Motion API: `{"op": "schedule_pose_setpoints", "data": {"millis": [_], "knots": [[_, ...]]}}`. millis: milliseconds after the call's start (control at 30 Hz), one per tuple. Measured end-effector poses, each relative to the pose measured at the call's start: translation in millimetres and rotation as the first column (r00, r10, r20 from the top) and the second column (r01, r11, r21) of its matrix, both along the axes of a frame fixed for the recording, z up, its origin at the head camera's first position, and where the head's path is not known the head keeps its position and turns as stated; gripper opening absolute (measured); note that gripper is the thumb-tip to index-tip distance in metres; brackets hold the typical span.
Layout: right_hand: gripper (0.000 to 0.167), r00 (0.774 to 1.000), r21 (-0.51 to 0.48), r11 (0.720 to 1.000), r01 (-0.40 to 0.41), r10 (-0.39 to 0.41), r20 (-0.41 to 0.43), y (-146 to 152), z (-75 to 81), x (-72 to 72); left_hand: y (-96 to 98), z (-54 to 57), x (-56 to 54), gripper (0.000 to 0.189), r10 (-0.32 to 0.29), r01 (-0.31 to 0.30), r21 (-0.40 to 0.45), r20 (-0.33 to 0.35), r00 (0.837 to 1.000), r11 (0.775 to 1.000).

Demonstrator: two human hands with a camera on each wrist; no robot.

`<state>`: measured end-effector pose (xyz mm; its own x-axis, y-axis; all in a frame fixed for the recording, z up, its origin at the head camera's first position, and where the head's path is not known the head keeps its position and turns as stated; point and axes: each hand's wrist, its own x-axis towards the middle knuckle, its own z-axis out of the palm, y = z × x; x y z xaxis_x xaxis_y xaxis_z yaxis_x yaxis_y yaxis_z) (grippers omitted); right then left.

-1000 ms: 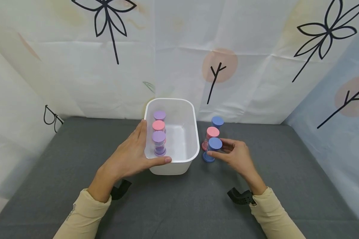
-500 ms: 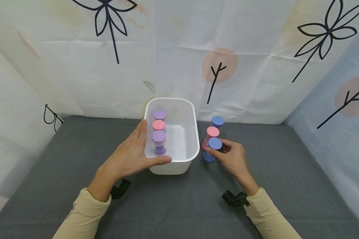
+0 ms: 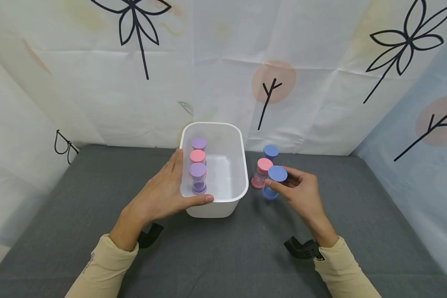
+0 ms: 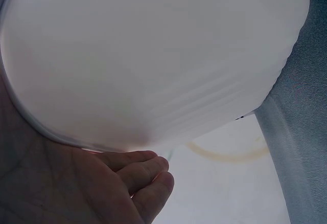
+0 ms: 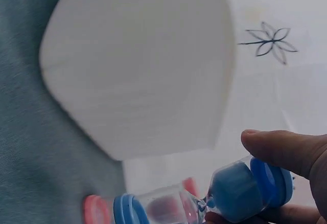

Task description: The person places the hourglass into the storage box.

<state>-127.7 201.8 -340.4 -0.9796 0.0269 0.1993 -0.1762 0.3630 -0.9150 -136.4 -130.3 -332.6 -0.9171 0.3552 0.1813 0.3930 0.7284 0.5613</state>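
My right hand (image 3: 299,190) pinches a blue-capped sand timer (image 3: 277,174) between thumb and fingers near its top cap. In the right wrist view, blue sand (image 5: 235,191) fills the bulb at the gripped end. The timer appears slightly raised off the cloth. A pink-capped sand timer (image 3: 264,166) stands just left of it, and another blue-capped timer (image 3: 270,151) stands behind. Against the left side and front rim of a white plastic bin (image 3: 229,165) rests my left hand (image 3: 158,192), thumb along the rim, fingers extended. The bin's outer wall (image 4: 168,55) fills most of the left wrist view.
Inside the bin, along its left wall, two purple-capped sand timers (image 3: 198,170) stand with a pink-capped one (image 3: 197,156) between them. Dark grey cloth (image 3: 223,260) covers the table. A patterned white curtain (image 3: 223,82) hangs directly behind.
The front blue sand timer has moved right and slightly up with my right hand, away from the pink one. My left hand, the bin and the other timers have stayed put.
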Motion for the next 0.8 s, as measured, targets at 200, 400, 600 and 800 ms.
{"op": "schedule_pose_setpoints", "data": {"millis": [200, 400, 600, 800], "knots": [[0.049, 0.997, -0.055, 0.998, -0.019, 0.015, -0.078, 2, 14.0, 8.8, 0.9, -0.2, -0.7, 0.129, -0.004, 0.004, 0.006, -0.007, 1.0, 1.0], [0.046, 0.989, -0.147, 0.987, -0.065, 0.044, -0.145, -2, 24.0, 16.1, 0.1, -0.1, -0.2, 0.13, 0.0, 0.0, 0.006, -0.006, 1.0, 1.0], [0.046, 0.969, -0.199, 0.973, -0.119, 0.07, -0.236, -2, 31.4, 22.4, -0.8, 0.3, 0.3, 0.128, -0.008, 0.008, 0.016, -0.011, 1.0, 1.0], [0.045, 0.958, -0.232, 0.96, -0.155, 0.089, -0.271, -4, 37.0, 27.1, -0.2, -0.5, -0.7, 0.13, -0.002, 0.002, 0.01, -0.015, 1.0, 1.0]]}}
